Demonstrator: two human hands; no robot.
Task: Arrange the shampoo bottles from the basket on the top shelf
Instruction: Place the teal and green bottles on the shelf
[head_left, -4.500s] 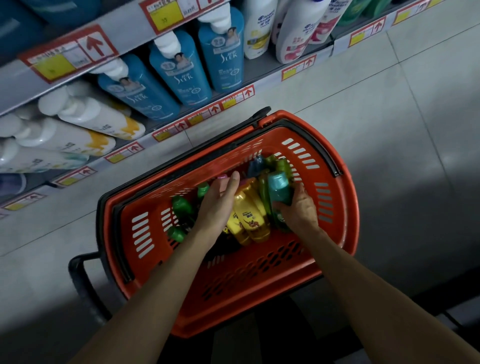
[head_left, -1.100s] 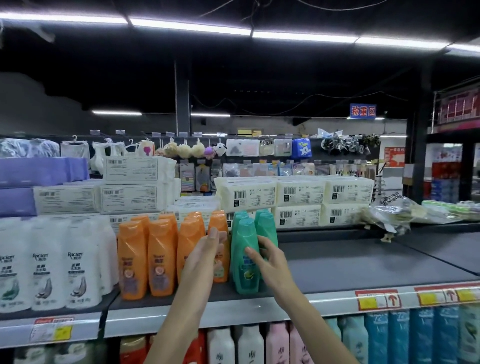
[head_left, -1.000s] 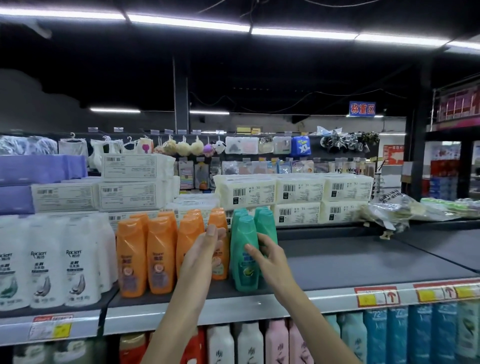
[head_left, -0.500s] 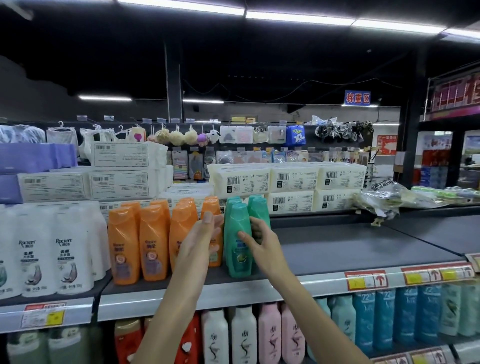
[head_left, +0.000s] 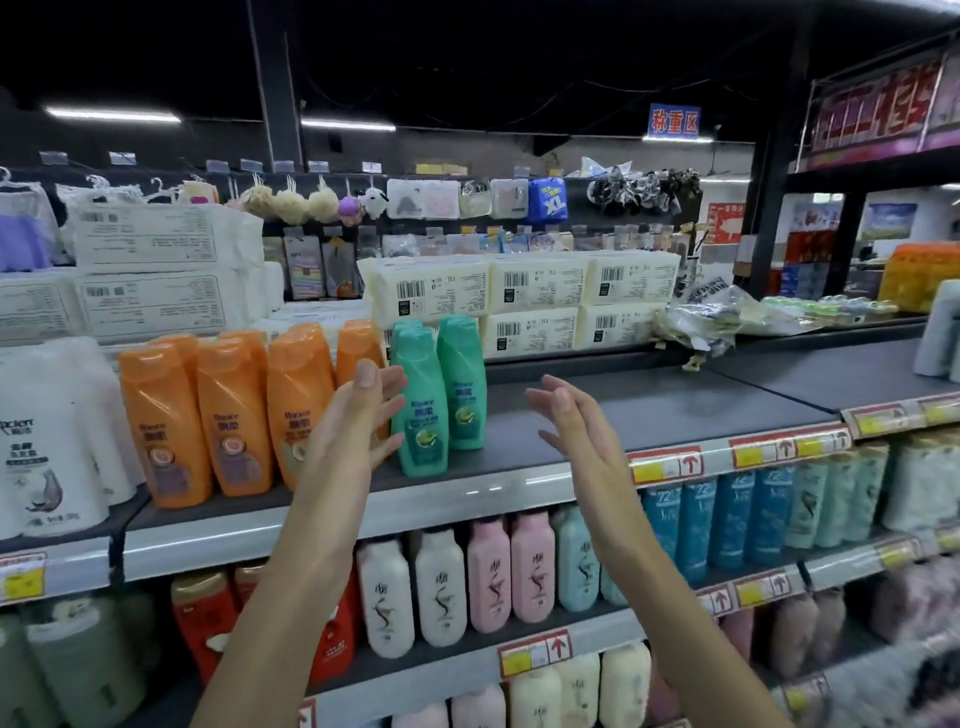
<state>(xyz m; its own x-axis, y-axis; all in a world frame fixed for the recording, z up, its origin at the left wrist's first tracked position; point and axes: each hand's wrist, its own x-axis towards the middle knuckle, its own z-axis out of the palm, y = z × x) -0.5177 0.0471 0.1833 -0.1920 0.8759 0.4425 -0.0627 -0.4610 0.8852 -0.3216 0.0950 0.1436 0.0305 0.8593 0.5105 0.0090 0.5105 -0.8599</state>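
- Left hand (head_left: 358, 421) is raised, fingers straight and slightly apart, holding nothing, just beside the teal bottles.
- Right hand (head_left: 569, 421) is raised, fingers loosely spread, empty.
- Teal plastic shampoo bottles (head_left: 422, 410) stand upright on the dark grey top shelf (head_left: 649, 410).
- Orange plastic shampoo bottles (head_left: 231, 415) are lined up to their left.
- White barcoded wrapped packs (head_left: 524, 291) are stacked behind.

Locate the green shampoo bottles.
Head view, centre: the green shampoo bottles stand on the top shelf, just right of the orange bottles, beside the left hand.
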